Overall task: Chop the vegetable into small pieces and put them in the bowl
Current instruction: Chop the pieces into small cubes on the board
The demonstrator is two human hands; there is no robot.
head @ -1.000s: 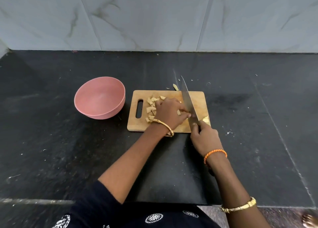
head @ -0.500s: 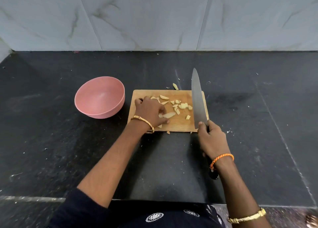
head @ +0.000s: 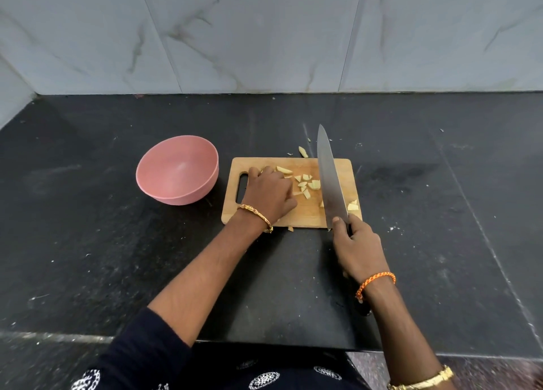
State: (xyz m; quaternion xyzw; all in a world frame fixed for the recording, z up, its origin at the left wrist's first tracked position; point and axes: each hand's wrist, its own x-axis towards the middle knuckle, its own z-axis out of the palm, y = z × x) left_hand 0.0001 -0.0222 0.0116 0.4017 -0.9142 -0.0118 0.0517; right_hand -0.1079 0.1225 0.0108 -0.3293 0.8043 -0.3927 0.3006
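Where the black stone counter (head: 117, 257) meets a wall of pale marbled tiles (head: 264, 36), a wooden cutting board (head: 308, 219) lies near the counter's middle. Just beside the board's left edge stands a pink bowl (head: 177, 173), nothing visible inside it. Pale vegetable pieces (head: 305, 182) lie scattered across the board's centre, one beyond its far edge. The left hand (head: 270, 194) rests over pieces at the board's left, fingers curled; what they grasp I cannot tell. The right hand (head: 360, 247) grips a knife (head: 330, 178) above the board's right side.
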